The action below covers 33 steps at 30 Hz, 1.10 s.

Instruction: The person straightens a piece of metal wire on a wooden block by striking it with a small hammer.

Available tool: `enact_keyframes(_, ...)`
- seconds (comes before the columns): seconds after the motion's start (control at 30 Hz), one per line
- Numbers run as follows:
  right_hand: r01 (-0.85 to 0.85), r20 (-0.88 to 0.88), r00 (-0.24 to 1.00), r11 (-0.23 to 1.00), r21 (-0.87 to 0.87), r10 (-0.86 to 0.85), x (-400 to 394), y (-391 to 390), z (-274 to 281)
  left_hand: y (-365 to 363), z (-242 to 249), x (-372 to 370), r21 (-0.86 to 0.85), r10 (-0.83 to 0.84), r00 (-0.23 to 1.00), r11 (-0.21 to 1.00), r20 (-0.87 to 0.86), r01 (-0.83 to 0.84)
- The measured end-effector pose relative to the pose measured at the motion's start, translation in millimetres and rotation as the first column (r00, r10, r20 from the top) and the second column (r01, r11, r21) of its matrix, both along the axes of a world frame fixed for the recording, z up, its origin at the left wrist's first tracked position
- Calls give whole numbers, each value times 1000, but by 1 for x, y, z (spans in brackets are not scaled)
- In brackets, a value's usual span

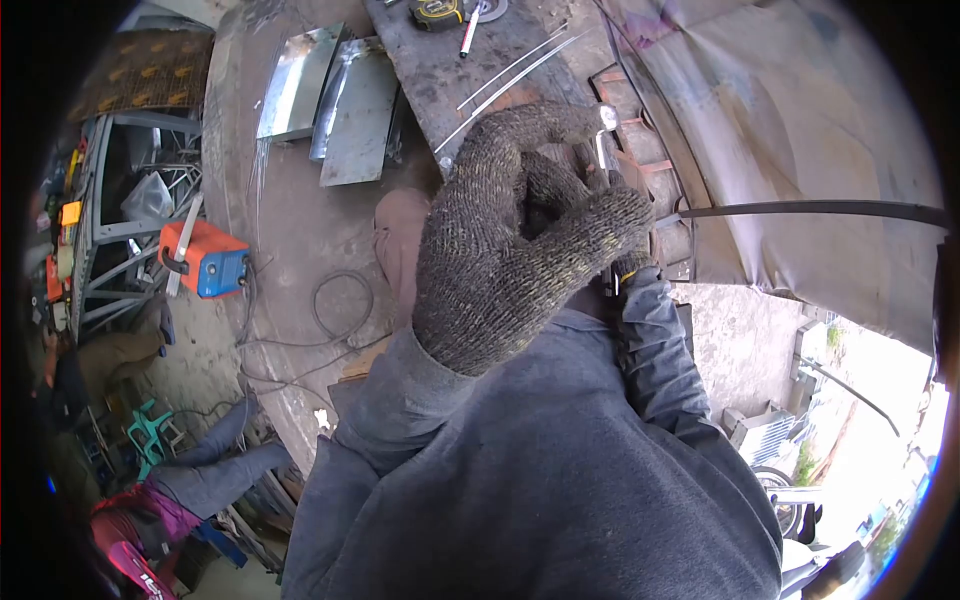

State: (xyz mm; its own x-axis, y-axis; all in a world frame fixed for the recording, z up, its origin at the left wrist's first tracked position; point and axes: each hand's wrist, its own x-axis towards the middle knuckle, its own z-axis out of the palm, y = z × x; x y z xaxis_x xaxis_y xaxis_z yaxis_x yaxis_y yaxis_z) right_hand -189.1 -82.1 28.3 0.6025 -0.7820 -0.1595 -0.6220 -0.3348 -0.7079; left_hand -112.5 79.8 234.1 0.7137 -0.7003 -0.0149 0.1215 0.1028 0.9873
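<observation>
My left hand (pixel 490 230), in a dark knitted glove, is raised close to the camera with its fingers curled and the thumb reaching right. Between its index fingertip and thumb shows a bright, bent metal piece (pixel 602 145), whose kind I cannot make out. Behind the left thumb, my right hand (pixel 636 262) is mostly hidden; its fingers are not visible. A narrow dark object with a shiny edge (pixel 611 280) shows beside it. Ahead of the hands, thin metal rods (pixel 515 85) lie on a dark steel plate (pixel 425 75).
A marker (pixel 469 32) and a tape measure (pixel 437 12) lie on the plate. Sheet-metal pieces (pixel 358 120) sit left of it. An orange-blue machine (pixel 205 260) and cable (pixel 345 305) are at left; another person (pixel 180 490) is lower left. A tarp (pixel 790 130) hangs at right.
</observation>
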Motion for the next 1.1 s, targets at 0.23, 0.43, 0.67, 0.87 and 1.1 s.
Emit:
enact_keyframes(0.23,-65,70,996,992,112,57,-6,-14,-32,-13,-14,6,-153,187,877,979,442,-131)
enact_keyframes(0.43,-109,203,973,994,-4,108,-9,-16,-46,-13,-15,2,-132,172,873,983,455,-125)
enact_keyframes(0.67,-92,0,995,947,309,97,-4,-10,14,-21,-24,3,-263,287,849,947,443,-182)
enact_keyframes(0.87,-372,0,928,928,-9,372,-20,-22,-37,23,-18,1,-109,-172,985,980,-29,168)
enact_keyframes(1.1,-350,-102,935,931,-100,341,-14,-16,-15,89,-73,-39,161,-129,877,961,-462,226)
